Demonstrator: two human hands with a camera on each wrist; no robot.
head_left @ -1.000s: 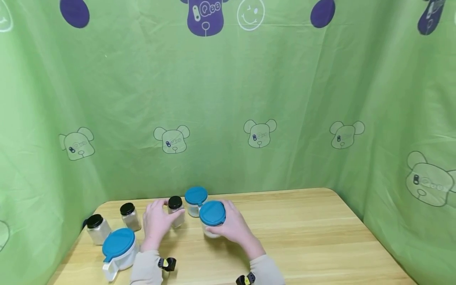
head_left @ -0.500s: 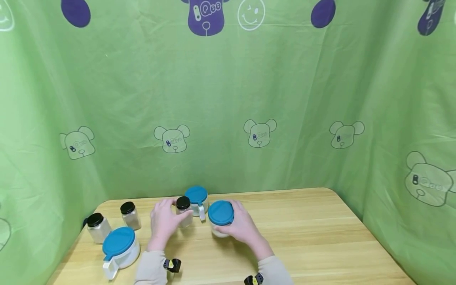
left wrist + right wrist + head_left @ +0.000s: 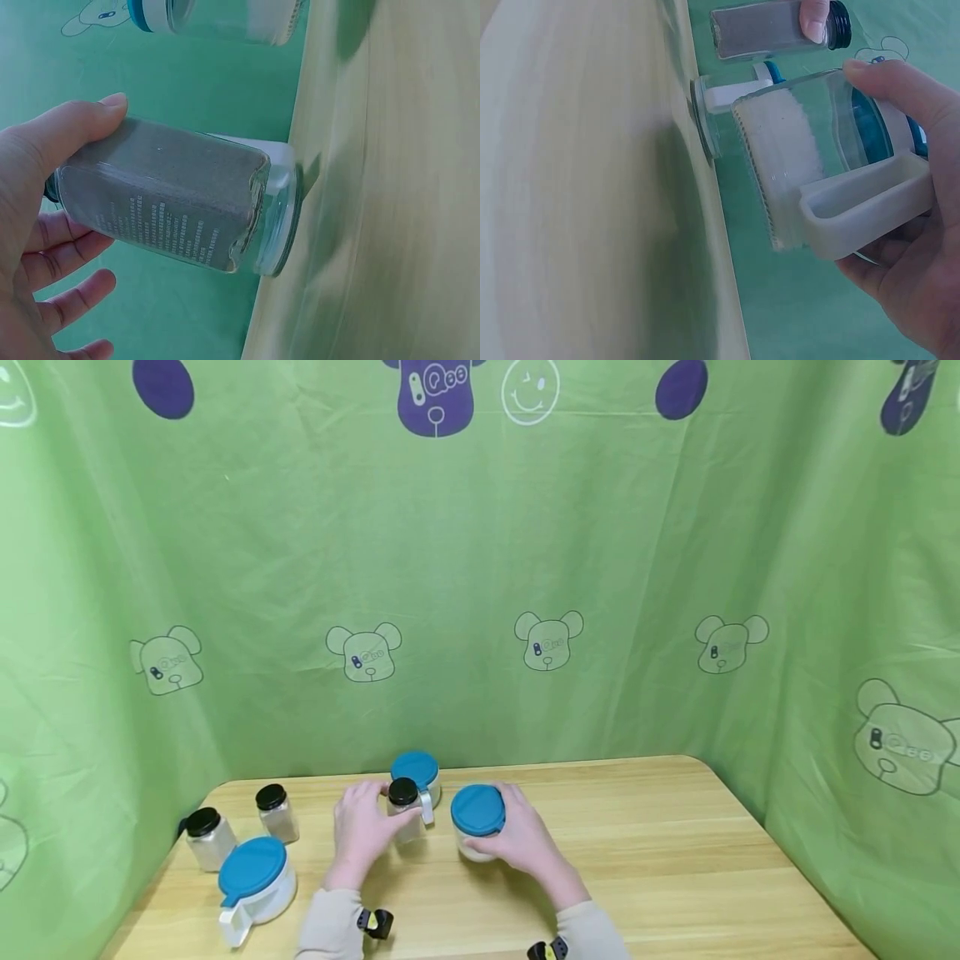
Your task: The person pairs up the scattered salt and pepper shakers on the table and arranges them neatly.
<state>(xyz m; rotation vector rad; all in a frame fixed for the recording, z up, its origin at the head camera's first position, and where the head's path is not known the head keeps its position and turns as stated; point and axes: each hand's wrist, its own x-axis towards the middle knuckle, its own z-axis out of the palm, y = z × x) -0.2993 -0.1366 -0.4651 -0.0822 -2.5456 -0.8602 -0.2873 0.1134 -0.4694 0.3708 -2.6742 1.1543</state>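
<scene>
My left hand (image 3: 362, 831) grips a square glass jar with a black lid (image 3: 403, 792) near its top, thumb on one side and fingers on the other. Greyish powder and printed text show on that jar (image 3: 161, 191) in the left wrist view. In my right hand (image 3: 521, 835) is a round glass jar with a blue lid (image 3: 477, 810). White grains fill part of this jar (image 3: 780, 150), and its white handle (image 3: 862, 206) faces the right wrist camera. Both jars appear held just above the table. Behind the black-lidded jar stands another blue-lidded jar (image 3: 415, 768), partly hidden.
On the left of the wooden table (image 3: 637, 860) stand a large blue-lidded jar with a white handle (image 3: 255, 877) and two black-lidded jars, one at the edge (image 3: 212, 842) and one farther back (image 3: 277, 814). A green printed curtain (image 3: 465, 710) surrounds the table's back and sides.
Both hands have moved to the right, carrying their jars. The black-lidded jar now overlaps the back blue-lidded jar in the head view. The jars at the left stay in place.
</scene>
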